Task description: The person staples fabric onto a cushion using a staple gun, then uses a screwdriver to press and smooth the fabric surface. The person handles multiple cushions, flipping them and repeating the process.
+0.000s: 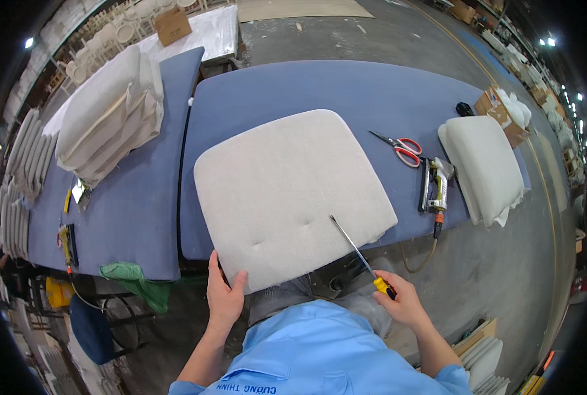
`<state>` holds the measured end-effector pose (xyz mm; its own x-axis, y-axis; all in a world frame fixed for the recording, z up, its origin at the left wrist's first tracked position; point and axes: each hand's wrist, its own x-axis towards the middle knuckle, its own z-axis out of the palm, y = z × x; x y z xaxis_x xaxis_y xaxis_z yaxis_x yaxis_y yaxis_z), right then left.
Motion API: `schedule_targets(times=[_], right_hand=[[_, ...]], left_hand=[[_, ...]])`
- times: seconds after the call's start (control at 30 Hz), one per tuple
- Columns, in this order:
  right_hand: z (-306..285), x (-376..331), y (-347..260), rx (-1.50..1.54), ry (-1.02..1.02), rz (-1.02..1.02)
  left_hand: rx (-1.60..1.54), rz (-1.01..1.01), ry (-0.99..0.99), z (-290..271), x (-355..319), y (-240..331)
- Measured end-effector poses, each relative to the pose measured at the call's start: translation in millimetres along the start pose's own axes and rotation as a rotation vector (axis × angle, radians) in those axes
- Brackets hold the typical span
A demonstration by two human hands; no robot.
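A beige upholstered seat cushion [287,191] lies flat on a blue padded worktable [346,89], its near edge hanging over the table's front. My left hand [224,296] grips the cushion's near left corner, thumb on top. My right hand [402,299] is closed around the yellow handle of a long screwdriver [356,250]. The metal shaft slants up and to the left, and its tip rests on the cushion's top near the right front edge.
Red-handled scissors [399,148] and a pneumatic stapler [435,187] with its hose lie to the right of the cushion, beside a second pale cushion [484,168]. A stack of cushions [109,115] sits on the left blue table, with a green cloth [135,280] at its front edge.
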<state>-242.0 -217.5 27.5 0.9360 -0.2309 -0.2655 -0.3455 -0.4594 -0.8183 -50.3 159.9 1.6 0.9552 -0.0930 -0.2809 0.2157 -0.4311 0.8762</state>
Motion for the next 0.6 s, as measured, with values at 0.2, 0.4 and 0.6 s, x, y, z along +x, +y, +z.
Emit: schedule_targets(times=[0.2,0.4,0.6], right_hand=[[-12.3,-0.3,-30.7,0.014,-0.079,0.109],[-21.5,-1.7,-41.6,-0.104,-0.039,0.096],[-30.8,-14.4,-47.0,-0.221,-0.042,0.084]], left_hand=[[-0.196,0.091,-0.029,16.4,-14.8,-7.8],[0.108,0.027,-0.132,17.0,-31.1,13.7],[0.401,0.746,-0.036,32.0,-11.9,18.8]])
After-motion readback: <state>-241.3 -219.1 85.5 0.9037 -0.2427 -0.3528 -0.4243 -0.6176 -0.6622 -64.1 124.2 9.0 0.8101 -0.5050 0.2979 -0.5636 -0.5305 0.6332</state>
